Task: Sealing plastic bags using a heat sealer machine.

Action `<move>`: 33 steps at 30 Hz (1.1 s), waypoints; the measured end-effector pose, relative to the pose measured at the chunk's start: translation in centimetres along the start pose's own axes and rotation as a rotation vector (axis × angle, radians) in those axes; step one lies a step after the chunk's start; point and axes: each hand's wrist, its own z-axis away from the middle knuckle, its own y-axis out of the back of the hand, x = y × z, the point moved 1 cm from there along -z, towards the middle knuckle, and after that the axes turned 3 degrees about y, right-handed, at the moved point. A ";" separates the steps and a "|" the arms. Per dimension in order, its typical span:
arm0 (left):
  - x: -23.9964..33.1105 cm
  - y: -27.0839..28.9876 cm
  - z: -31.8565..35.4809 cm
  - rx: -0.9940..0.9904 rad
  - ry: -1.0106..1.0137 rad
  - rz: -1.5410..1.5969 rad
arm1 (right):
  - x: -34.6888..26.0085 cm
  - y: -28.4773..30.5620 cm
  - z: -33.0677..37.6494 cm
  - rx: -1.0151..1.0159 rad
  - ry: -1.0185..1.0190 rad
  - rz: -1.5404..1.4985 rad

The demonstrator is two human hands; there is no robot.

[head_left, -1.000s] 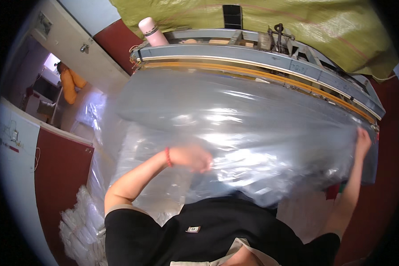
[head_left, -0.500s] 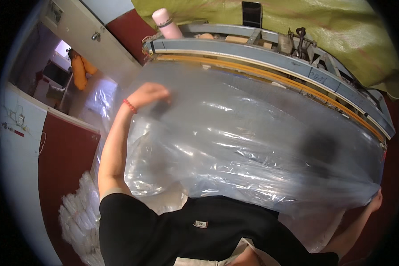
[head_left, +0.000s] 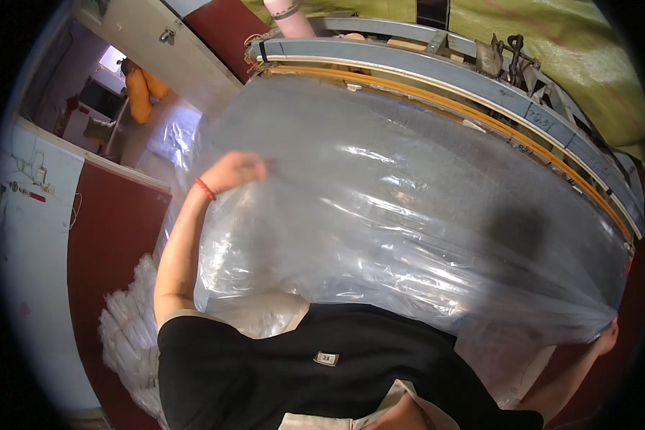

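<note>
A large sheet of clear plastic film (head_left: 408,208), wrinkled and shiny, lies spread over the wide grey work surface. Near its left side, my left hand (head_left: 235,170) is over the film, its fingers curled together and slightly blurred. What those fingers hold, if anything, cannot be made out. At the far right, my right hand (head_left: 609,337) is closed on a gathered corner of the plastic film, drawing folds toward it. The film's near edge passes by the front of my black shirt.
Along the far edge runs a grey metal frame (head_left: 408,61) with an orange strip (head_left: 380,80). A pink bottle (head_left: 291,20) and metal fittings sit on it. Crumpled plastic (head_left: 132,330) is piled at lower left. Beyond the open door (head_left: 158,43) is a person in orange (head_left: 140,93).
My left hand has come nearer to me across the film. My right hand keeps its grip on the corner. The whole view has shifted slightly.
</note>
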 end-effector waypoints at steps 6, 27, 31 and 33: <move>5.7 2.6 -8.0 0.536 -0.113 0.554 | 1.6 -0.2 -0.9 -0.027 0.020 -0.142; 2.8 -4.3 -18.7 0.714 -0.350 -0.304 | 5.4 8.1 -0.4 -0.005 -0.114 -0.713; 4.7 -3.1 -19.7 0.847 -0.222 0.020 | 4.5 6.4 -4.9 -0.338 -0.422 -1.086; 3.6 0.1 -19.3 0.796 -0.266 0.192 | -4.6 3.5 -3.2 -0.109 -0.433 -1.103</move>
